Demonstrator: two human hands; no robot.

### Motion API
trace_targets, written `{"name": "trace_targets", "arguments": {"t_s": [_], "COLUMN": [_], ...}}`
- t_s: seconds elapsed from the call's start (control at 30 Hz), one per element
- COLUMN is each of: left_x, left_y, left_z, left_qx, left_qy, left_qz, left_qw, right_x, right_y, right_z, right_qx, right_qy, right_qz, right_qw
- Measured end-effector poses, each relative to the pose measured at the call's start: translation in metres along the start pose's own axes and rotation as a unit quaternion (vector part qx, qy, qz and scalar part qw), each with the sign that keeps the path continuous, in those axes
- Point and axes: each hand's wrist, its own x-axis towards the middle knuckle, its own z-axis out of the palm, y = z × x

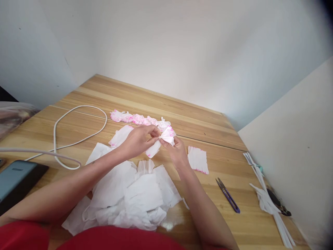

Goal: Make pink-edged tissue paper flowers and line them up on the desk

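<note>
Both of my hands meet over the middle of the wooden table (78, 118). My left hand (139, 139) and my right hand (177, 149) pinch a folded white paper piece with pink edges (166, 136) between their fingers, gathered at its middle like a bow. Just behind it lies a row of finished white and pink paper flowers (132, 118). A heap of white tissue sheets (132, 194) lies under my forearms.
A pleated tissue piece with a pink edge (198, 159) lies right of my hands. Small purple thread snips (228, 195) and a bundle of white strips (267, 198) lie at the right. A white cable (78, 139) loops at the left beside a dark device (15, 180).
</note>
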Motion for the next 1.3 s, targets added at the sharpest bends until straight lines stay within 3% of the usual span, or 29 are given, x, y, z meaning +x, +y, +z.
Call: {"name": "trace_targets", "arguments": {"t_s": [0.1,0.27,0.43,0.7,0.9,1.3], "left_x": [-0.001,-0.001,0.0,0.001,0.003,0.001], "left_y": [-0.002,-0.005,-0.003,-0.002,-0.003,-0.001], "left_z": [0.001,0.002,-0.007,-0.005,-0.005,-0.002], "left_qx": [-0.036,0.014,-0.018,0.012,0.002,0.029], "left_qy": [-0.022,-0.042,-0.074,-0.044,0.001,0.028], "left_qz": [-0.008,-0.013,-0.008,-0.045,-0.073,-0.067], "left_qw": [0.999,0.999,0.997,0.998,0.997,0.997], "right_x": [-0.001,0.002,0.005,0.002,0.003,0.0], "right_y": [-0.001,0.008,0.014,0.012,0.014,0.008], "right_z": [0.0,-0.004,-0.006,-0.001,0.0,0.005], "right_qx": [0.005,0.028,0.061,0.023,0.06,0.047], "right_qy": [-0.003,0.019,0.007,0.0,-0.048,-0.015], "right_qz": [0.001,-0.005,0.005,0.011,0.008,0.028], "right_qw": [1.0,0.999,0.998,1.0,0.997,0.998]}}
